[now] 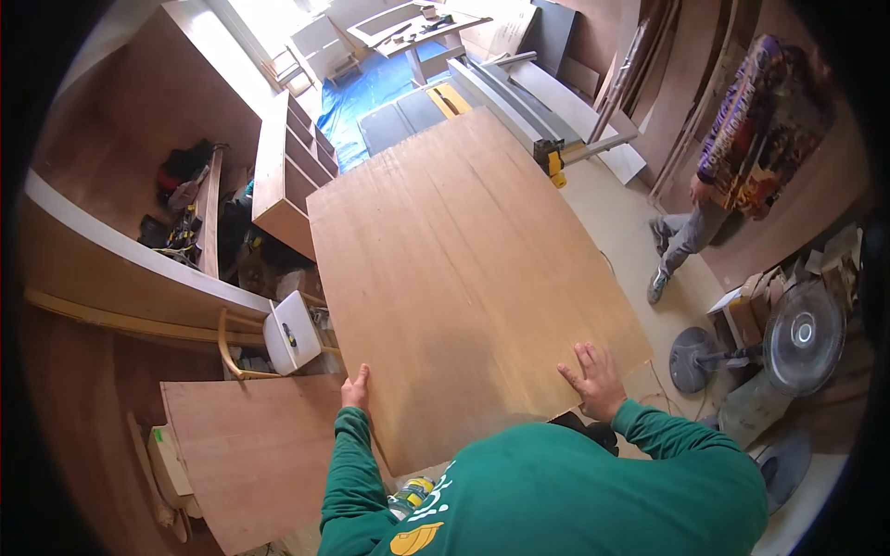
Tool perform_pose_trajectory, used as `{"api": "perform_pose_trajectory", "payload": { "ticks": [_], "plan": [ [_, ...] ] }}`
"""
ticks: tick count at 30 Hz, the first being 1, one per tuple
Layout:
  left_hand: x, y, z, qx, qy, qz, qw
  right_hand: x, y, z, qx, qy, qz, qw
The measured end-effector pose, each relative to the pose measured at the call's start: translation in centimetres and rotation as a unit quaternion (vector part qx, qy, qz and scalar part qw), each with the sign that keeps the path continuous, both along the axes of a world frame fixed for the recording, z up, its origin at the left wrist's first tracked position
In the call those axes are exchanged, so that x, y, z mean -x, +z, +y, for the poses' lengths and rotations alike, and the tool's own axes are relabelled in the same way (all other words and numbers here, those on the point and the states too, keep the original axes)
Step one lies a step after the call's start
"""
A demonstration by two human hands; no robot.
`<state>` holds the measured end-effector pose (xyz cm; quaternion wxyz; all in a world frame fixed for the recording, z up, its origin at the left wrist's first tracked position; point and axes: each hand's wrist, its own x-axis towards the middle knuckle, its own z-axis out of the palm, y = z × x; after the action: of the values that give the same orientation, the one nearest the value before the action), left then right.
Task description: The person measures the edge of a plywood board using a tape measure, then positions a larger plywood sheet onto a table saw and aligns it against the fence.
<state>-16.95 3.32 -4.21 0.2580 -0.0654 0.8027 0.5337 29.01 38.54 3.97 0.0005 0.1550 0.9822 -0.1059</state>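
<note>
A large plywood sheet (464, 278) stretches away from me, its far end over the grey table saw (394, 120). My left hand (355, 387) holds the sheet's left edge near my body, with the thumb at the edge and the other fingers mostly hidden. On the near right corner area, my right hand (598, 382) lies on top with its fingers spread and its palm by the near edge. Both arms wear green sleeves. The saw's yellow insert (450, 100) shows just beyond the sheet's far edge.
Another board (260, 454) lies at lower left, beside a chair (292, 334). A shelf unit (283, 185) stands left of the sheet. On the right are a standing fan (805, 338) and a person (756, 139) near leaning panels. A blue tarp (362, 93) covers floor at the back.
</note>
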Motion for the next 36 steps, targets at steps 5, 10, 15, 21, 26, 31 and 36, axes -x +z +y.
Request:
{"api": "perform_pose_trajectory", "payload": {
  "ticks": [5, 10, 15, 21, 26, 31, 36],
  "plan": [
    [1.8, -0.6, 0.3, -0.008, -0.019, -0.012, 1.0, 1.2, -0.9, 0.9, -0.004, 0.003, 0.039, 0.999],
    [4.1, -0.9, 1.4, -0.041, -0.002, -0.024, 0.999, 3.0, -0.8, 2.1, 0.001, -0.003, 0.038, 0.999],
    [6.7, -0.9, 2.9, -0.042, 0.006, -0.025, 0.999, 5.2, -0.8, 3.4, -0.01, 0.002, 0.05, 0.999],
    [9.2, -0.3, 4.5, 0.06, -0.024, 0.006, 0.998, 7.7, -0.7, 4.7, -0.01, -0.001, 0.063, 0.998],
    [10.3, 0.8, 6.4, -0.044, 0.011, -0.037, 0.998, 9.9, -0.7, 6.1, 0.015, 0.007, 0.082, 0.996],
    [13.5, 0.9, 7.9, -0.02, -0.01, -0.044, 0.999, 12.4, -1.4, 8.2, -0.002, 0.014, 0.069, 0.997],
    [17.0, -0.9, 8.2, 0.018, 0.024, -0.054, 0.998, 14.8, -1.6, 9.7, -0.013, 0.017, 0.064, 0.998]
  ]
}}
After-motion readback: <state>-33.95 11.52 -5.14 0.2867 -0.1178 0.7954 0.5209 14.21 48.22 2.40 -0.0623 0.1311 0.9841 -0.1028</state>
